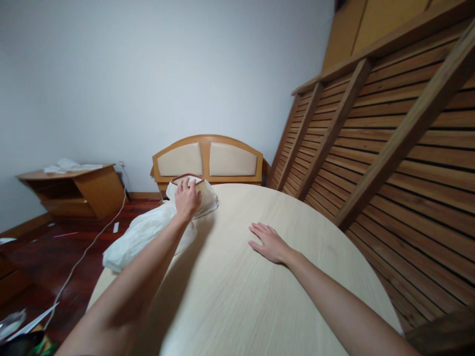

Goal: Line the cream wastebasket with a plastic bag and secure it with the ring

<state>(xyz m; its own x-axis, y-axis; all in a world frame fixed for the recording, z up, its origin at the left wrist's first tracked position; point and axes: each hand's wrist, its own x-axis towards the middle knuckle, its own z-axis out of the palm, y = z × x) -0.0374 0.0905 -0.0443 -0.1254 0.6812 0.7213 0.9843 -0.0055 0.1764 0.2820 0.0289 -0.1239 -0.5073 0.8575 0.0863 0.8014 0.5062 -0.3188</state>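
Note:
At the far left of the round table, my left hand reaches out with its fingers curled over a brown-rimmed, pale box-like thing. That thing sits inside or against a translucent white plastic bag, and its lower part is hidden by the plastic and my hand. More crumpled white plastic spreads beneath my left forearm, out to the table's left edge. My right hand lies palm down on the tabletop, fingers stretched and holding nothing.
A wooden headboard with cream panels stands behind the table. Tall slatted wooden frames lean close along the right side. To the left are a low desk with papers, and a pale cable across the dark red floor.

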